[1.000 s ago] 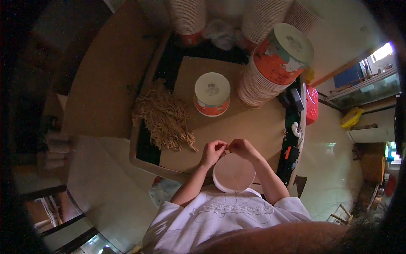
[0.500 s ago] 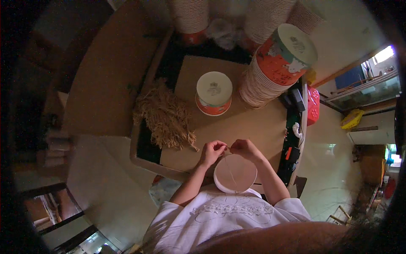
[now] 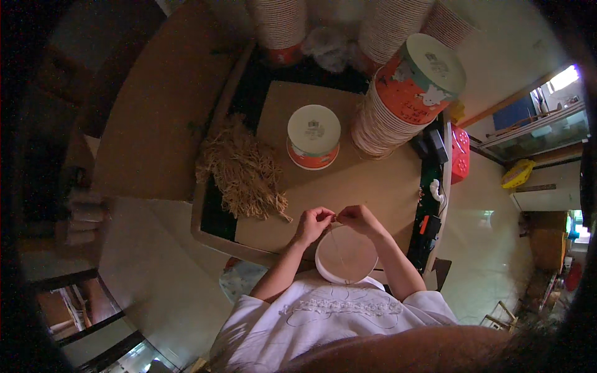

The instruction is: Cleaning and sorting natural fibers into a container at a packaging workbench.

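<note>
A round white paper bucket (image 3: 323, 268) rests against my front at the table edge, its open mouth facing up. A thin string (image 3: 339, 247) runs across that mouth, from the near rim to the far rim. At the far rim, my left hand (image 3: 313, 225) pinches the string between thumb and fingers. My right hand (image 3: 360, 221) is closed right beside it, fingertips almost touching the left ones. The string's end between the fingertips is too small to make out clearly. A loose heap of brown strings (image 3: 242, 168) lies left of my hands.
One upturned orange-and-white bucket (image 3: 313, 133) stands beyond my hands on the cardboard sheet (image 3: 373, 186). Right of it leans a tall stack of nested buckets (image 3: 407, 105). More stacks (image 3: 280, 25) line the back. A black-and-orange item (image 3: 428, 225) lies at the right edge.
Both hands stay at the far rim with barely any movement of the fingers. The view has shifted very slightly; everything else stays put.
</note>
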`<move>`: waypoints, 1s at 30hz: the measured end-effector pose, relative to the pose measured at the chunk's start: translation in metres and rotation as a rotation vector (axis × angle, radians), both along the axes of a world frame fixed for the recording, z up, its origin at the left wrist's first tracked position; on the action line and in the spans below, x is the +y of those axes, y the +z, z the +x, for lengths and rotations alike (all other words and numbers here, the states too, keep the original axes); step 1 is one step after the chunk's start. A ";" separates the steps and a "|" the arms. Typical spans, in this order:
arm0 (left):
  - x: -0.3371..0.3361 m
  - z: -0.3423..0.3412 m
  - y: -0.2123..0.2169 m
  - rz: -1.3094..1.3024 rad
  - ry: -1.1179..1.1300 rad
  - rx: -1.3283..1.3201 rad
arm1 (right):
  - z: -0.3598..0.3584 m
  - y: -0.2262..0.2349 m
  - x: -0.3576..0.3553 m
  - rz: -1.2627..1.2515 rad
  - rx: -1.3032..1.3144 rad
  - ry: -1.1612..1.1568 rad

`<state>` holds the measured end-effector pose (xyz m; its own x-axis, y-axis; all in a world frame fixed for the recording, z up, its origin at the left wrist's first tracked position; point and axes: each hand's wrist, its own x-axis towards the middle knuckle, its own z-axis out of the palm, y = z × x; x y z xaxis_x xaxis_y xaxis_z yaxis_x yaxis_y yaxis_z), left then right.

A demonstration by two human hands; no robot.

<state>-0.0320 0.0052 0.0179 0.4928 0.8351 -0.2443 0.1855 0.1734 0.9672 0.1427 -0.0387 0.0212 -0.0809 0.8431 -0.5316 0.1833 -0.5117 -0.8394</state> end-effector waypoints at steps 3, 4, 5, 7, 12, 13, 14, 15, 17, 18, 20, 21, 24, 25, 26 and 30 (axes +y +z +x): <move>-0.002 0.000 -0.007 -0.031 0.021 -0.011 | -0.001 0.005 0.001 0.074 -0.012 0.008; -0.001 0.000 -0.007 -0.050 0.035 -0.021 | 0.000 0.009 0.001 0.094 -0.044 0.032; -0.001 0.000 -0.007 -0.051 0.035 -0.021 | 0.001 0.010 0.001 0.113 -0.076 0.057; 0.000 0.000 -0.005 -0.022 0.020 -0.002 | 0.002 0.005 0.001 0.116 -0.071 0.050; 0.001 0.003 -0.010 0.002 0.017 0.001 | 0.005 -0.011 0.000 0.136 -0.138 0.074; 0.001 0.002 -0.010 0.011 0.026 0.001 | 0.003 -0.004 0.001 0.092 -0.133 0.058; 0.001 0.002 -0.009 0.009 0.027 0.002 | 0.002 0.000 0.002 0.048 -0.127 0.041; 0.002 0.002 -0.009 -0.033 0.019 0.004 | 0.002 -0.003 0.002 0.047 -0.126 0.042; 0.002 0.002 -0.010 -0.074 0.007 0.004 | 0.003 -0.007 0.000 0.083 -0.103 0.033; 0.002 0.003 -0.014 -0.038 0.002 0.006 | 0.004 -0.009 -0.001 0.083 -0.103 0.032; 0.001 0.002 -0.025 -0.003 0.001 0.011 | 0.004 -0.010 -0.002 0.094 -0.074 0.024; 0.000 0.001 -0.030 0.004 0.000 0.023 | 0.004 -0.010 -0.002 0.094 -0.074 0.025; 0.000 0.004 -0.031 0.062 0.008 0.062 | 0.001 -0.001 -0.001 0.112 -0.084 0.036; -0.001 0.006 -0.030 0.115 0.022 0.089 | -0.002 0.007 0.002 0.052 -0.138 0.038; 0.000 0.008 -0.034 0.116 0.023 0.090 | -0.004 0.011 0.003 -0.008 -0.192 0.040; 0.003 0.018 -0.037 0.115 0.038 0.086 | 0.002 -0.004 0.002 0.094 -0.189 0.052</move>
<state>-0.0142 0.0084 -0.0189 0.4418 0.8775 -0.1863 0.2644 0.0711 0.9618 0.1444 -0.0369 0.0173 -0.0322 0.8871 -0.4604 0.3666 -0.4180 -0.8312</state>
